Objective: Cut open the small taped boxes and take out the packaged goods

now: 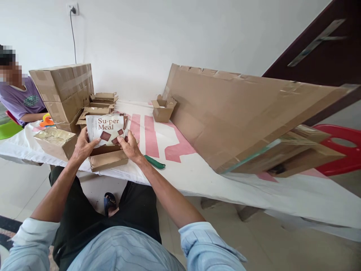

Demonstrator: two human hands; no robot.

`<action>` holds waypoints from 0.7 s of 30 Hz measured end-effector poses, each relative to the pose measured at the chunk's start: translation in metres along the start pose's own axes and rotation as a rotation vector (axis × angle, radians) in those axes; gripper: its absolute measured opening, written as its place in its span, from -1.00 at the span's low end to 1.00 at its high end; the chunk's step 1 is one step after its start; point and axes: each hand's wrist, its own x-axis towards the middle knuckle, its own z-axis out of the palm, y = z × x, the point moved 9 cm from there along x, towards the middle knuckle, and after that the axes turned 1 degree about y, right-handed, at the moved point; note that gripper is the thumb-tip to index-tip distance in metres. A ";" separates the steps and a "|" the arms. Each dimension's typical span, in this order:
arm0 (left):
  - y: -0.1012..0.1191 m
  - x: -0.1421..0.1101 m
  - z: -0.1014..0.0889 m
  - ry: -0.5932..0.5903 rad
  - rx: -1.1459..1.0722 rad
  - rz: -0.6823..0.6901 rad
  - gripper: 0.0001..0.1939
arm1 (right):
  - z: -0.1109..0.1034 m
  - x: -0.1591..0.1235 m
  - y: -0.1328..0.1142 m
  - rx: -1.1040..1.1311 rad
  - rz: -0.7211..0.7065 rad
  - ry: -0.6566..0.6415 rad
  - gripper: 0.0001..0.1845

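Note:
A white food pouch (108, 130) printed "Su-per Meal", with brown squares on its front, is held up by its two sides. My left hand (84, 145) grips its left edge, thumb on the front. On the opposite edge my right hand (130, 146) pinches it the same way. Right below the pouch stands an open cardboard box (108, 160), its inside mostly hidden by the pouch and hands. A green-handled tool (154, 162) lies on the table just right of my right forearm; its other end is hidden.
Stacked closed cartons (63, 84) and a lower taped carton (56, 141) stand left, with open boxes (97, 110) behind the pouch. A small open box (163, 108) sits near a large leaning cardboard sheet (239, 113). A person (21, 94) sits far left. A red stool (342, 150) is right.

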 end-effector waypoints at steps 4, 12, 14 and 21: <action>-0.010 0.005 -0.003 -0.005 -0.006 -0.076 -0.20 | -0.001 0.003 0.002 -0.011 -0.024 -0.031 -0.58; 0.030 0.026 0.002 -0.070 -0.069 0.004 -0.32 | 0.013 0.016 0.016 0.227 0.147 -0.199 -0.36; 0.044 0.033 0.003 -0.093 -0.055 0.027 -0.33 | 0.013 0.019 0.015 0.263 0.143 -0.195 -0.34; 0.077 0.057 0.020 -0.318 0.309 0.037 -0.50 | 0.003 0.024 0.002 0.191 0.010 -0.159 -0.42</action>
